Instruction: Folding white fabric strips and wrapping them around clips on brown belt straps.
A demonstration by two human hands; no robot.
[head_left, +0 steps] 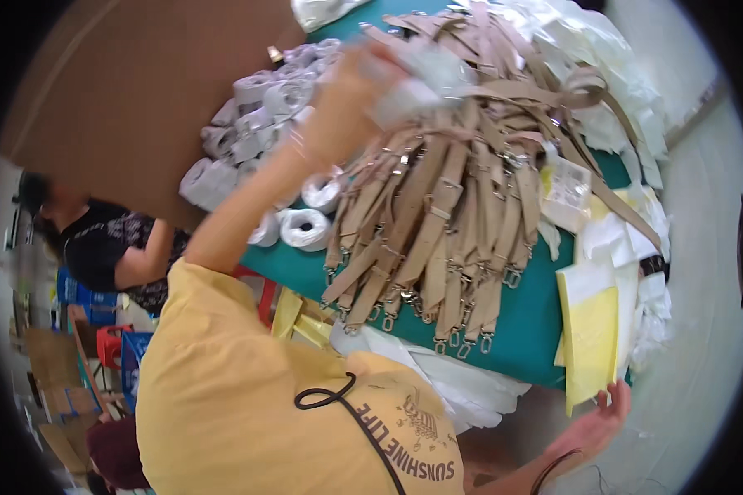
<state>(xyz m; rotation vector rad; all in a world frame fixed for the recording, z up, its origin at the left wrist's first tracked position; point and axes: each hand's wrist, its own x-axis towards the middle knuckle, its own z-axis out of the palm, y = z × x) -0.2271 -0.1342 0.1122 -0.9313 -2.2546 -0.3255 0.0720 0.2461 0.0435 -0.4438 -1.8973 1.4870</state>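
Wrapped bundle: we see a pale, blurred bundle in clear film (pixel 417 78) up at 12 o'clock, lifted over the far part of the counter, just above the strap pile.
Left hand: our left hand (pixel 347 103) is raised at 11 o'clock, arm stretched out from the yellow sleeve; its fingers (pixel 380 62) are closed around the wrapped bundle, though motion blur hides the exact grip.
Right hand: our right hand (pixel 598 421) sits low at 5 o'clock, palm up, fingers spread wide and holding nothing; the fingertips are just below the lower edge of the yellow sheets.
Tan straps: a thick heap of tan straps (pixel 437 214) with metal clips at their ends lies across the middle of the counter, the clip ends hanging toward the near edge at 6 o'clock.
White rolls: wrapped white rolls (pixel 256 107) lie in a row at 10 o'clock, left of the straps, with two loose ones (pixel 305 227) nearer us.
Yellow sheets: a stack of yellow sheets (pixel 590 338) lies at 4 o'clock, overhanging the near edge.
White bags: crumpled white plastic bags (pixel 619 82) are piled at 2 o'clock, behind the straps.
Counter: the green counter (pixel 528 313) carries all of it.
Other person: a person in a dark patterned top (pixel 111 243) sits at 9 o'clock, well apart from our hands.
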